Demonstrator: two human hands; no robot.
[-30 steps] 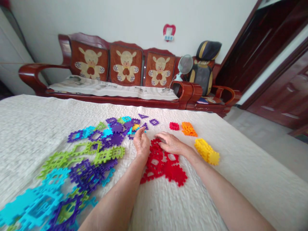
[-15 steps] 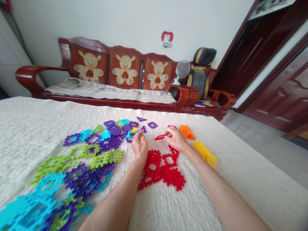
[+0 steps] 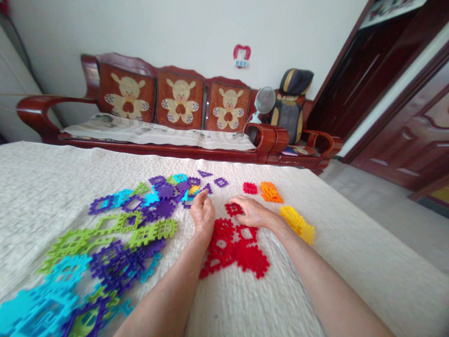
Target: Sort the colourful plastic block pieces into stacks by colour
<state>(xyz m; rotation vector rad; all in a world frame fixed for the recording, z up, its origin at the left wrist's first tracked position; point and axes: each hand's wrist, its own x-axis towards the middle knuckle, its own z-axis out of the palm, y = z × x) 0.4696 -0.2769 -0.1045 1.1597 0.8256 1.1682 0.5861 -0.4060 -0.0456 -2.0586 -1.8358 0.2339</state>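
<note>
My right hand has its fingertips on the edge of a red square plastic building piece with a four-pane window pattern. The piece lies nearly flat, just beyond a cluster of red interlocking pieces with toothed edges. My left hand is held edge-on left of that cluster, fingers stretched forward, with no piece visible in it. Close to its fingertips is a purple triangular piece. Part of the red cluster is covered by my left wrist.
Purple pieces, green pieces and blue pieces spread over the left of the pale quilted cloth. A lone red square, orange pieces and yellow pieces lie right. A wooden sofa stands beyond.
My right hand has come down and nearer with the red square, which has turned from edge-on to nearly flat. Another red square behind the hand is now uncovered. My left hand stays put.
</note>
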